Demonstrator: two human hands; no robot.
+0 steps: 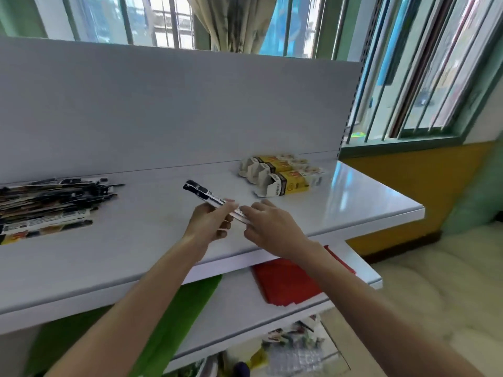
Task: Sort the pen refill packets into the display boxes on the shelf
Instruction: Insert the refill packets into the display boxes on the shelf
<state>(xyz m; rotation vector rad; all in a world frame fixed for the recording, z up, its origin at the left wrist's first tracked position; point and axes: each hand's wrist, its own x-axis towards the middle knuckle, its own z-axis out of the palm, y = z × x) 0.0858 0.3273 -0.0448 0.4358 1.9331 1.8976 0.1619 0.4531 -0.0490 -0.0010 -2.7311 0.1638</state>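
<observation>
We hold a long black-and-white pen refill packet (202, 193) above the white metal shelf (136, 240). Our left hand (211, 223) has its grip pinching the packet's middle. Our right hand (272, 227) has its grip spread, straight fingers touching the near end. A pile of similar packets (51, 205) lies far left, and three yellow cardboard display boxes (283, 176) sit back right.

Left: a pile of packets (51, 205) covered the shelf (152, 221).
Right rear: display boxes (283, 176) lay side by side near the back panel (174, 104).
Middle: bare surface lay open between pile and boxes.
Behind: the panel walled off the rear.
</observation>
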